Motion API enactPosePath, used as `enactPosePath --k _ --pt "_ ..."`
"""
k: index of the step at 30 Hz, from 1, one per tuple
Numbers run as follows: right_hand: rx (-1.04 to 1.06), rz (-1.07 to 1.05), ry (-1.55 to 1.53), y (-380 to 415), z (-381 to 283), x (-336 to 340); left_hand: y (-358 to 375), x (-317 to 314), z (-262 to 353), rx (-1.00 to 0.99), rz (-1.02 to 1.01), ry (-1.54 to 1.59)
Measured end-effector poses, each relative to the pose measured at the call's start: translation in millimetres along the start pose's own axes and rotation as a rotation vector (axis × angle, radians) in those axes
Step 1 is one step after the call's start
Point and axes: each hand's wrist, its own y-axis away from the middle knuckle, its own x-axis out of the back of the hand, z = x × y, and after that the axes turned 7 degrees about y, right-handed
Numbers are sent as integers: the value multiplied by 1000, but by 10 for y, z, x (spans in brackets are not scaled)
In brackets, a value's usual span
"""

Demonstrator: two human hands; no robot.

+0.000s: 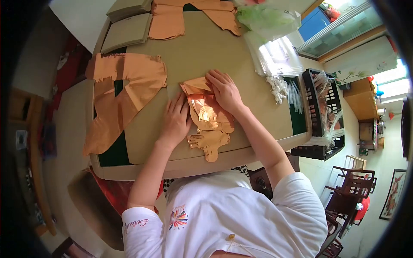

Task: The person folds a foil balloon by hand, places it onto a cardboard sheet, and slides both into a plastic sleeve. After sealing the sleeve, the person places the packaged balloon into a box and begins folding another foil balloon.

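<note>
A shiny copper-coloured foil piece (205, 109), partly folded, lies on the cardboard in front of me. It looks like a flat foil balloon, its lower end cut in a figure-like outline (209, 142). My right hand (226, 92) rests on its upper right edge with fingers stretched out. Along the left edge lies my left hand (176, 120), palm down and fingers extended, touching or very close to the foil. Neither hand is wrapped round anything. Farther left, a larger flat copper foil piece (140, 94) is spread out with its wide legs apart.
More copper foil (167, 21) lies at the far edge, beside stacked grey-brown cards (127, 32). Clear plastic bags (279, 56), white bits (277, 88) and thin clear strips (294, 96) sit at the right. A black crate (320, 112) stands beyond the table's right edge (301, 139).
</note>
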Motion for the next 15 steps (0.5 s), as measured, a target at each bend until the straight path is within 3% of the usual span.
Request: enactPosePath --k 2,9,12,15 --pt "-10 -14 -1 -4 -29 32 2 6 13 8 2 -26" --pt "-367 70 -427 128 12 304 -9 16 19 9 -13 -34" --pt "-681 -155 -454 252 127 531 -18 34 36 15 -14 -34" --pt "-759 -378 -560 320 -37 763 -12 11 27 17 -11 -37"
